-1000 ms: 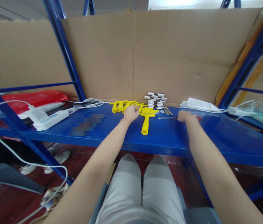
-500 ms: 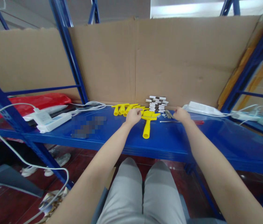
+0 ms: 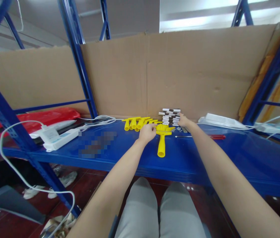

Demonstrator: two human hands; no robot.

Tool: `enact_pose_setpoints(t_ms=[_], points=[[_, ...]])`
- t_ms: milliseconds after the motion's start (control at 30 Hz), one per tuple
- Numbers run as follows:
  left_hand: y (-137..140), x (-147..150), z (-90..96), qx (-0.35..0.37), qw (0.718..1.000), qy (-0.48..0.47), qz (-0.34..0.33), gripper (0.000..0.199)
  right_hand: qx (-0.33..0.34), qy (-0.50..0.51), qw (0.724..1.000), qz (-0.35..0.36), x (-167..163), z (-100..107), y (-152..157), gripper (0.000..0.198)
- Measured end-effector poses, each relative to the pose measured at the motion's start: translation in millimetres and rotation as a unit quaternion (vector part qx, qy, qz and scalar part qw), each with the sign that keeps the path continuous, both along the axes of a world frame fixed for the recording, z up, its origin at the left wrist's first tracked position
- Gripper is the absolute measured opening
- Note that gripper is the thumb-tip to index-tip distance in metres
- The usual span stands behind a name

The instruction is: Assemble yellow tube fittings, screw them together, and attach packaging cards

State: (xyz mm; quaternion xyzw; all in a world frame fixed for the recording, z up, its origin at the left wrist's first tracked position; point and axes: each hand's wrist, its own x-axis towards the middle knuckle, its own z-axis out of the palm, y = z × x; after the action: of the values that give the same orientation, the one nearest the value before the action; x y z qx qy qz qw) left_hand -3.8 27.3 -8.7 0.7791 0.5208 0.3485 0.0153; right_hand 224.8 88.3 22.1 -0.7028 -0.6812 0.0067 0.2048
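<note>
My left hand (image 3: 148, 133) is closed, its fingertips pinched at the left edge of the wide head of a yellow plastic scraper handle (image 3: 161, 147). That handle lies with its round hollow grip toward me. Behind its head sit several small yellow ridged pieces (image 3: 167, 128). My right hand (image 3: 184, 121) is at the right end of a stack of white-and-brown wrapped packs (image 3: 170, 118), finger and thumb apart; its fingertips are partly hidden. Just below that hand lies a small grey metal piece (image 3: 184, 130), partly covered.
More yellow handles (image 3: 137, 124) lie in a row at left. A red-handled screwdriver (image 3: 216, 137) lies at right. White power strips (image 3: 63, 138) with cables and a white box (image 3: 220, 121) rest on the blue shelf (image 3: 130, 162). Cardboard (image 3: 179, 72) stands behind.
My right hand has moved left, from beside the grey metal piece to the end of the stacked packs. My left hand stays at the yellow handle's head. The view has tilted up slightly.
</note>
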Motion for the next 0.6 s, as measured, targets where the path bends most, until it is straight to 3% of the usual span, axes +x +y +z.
enact_pose_setpoints(t_ms=[100,300,600], points=[[-3,2,0.6,-0.001,1.000,-0.003,0.005,0.038,0.037,0.082,0.995,-0.036,3,-6,10,0.089],[-7,5,2.8,-0.012,1.000,-0.009,0.000,0.038,0.096,0.166,0.978,-0.076,14,-11,22,0.079],[-4,5,0.2,-0.009,1.000,-0.023,-0.011,0.038,0.114,0.110,0.983,-0.090,10,-6,12,0.090]])
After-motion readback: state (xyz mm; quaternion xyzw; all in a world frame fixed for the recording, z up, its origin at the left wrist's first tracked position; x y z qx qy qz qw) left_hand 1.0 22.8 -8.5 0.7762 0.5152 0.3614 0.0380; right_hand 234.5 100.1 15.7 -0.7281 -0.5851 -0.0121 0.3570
